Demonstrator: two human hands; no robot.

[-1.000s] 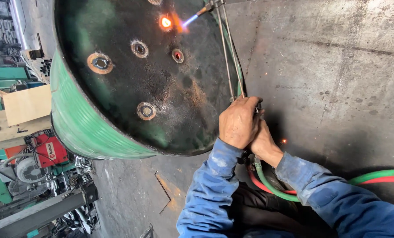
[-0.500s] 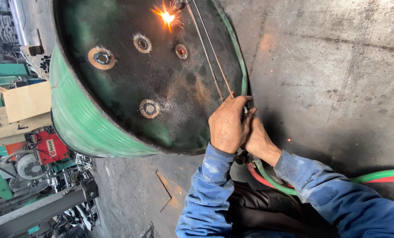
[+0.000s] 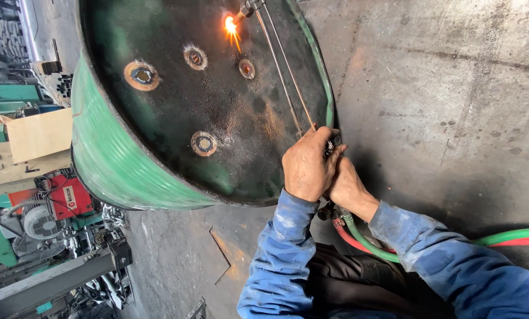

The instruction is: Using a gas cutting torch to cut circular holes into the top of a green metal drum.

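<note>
Head view: stained concrete floor (image 3: 442,88) under green drum (image 3: 117,171); cluttered workshop beyond.

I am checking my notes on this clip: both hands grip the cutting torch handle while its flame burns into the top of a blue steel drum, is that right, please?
Not quite: the steel drum is green, not blue, as the head view shows. The rest holds: the left hand and right hand grip the cutting torch handle while its flame burns into the drum's top.

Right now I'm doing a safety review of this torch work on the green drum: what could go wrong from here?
Sparks fly from the glowing spot where the torch tip meets the drum; they could reach the blue sleeves. Both the left hand and the right hand are bare near hot metal. The green and red hoses trail across the floor near the person's body, where they might snag or get scorched.
</note>
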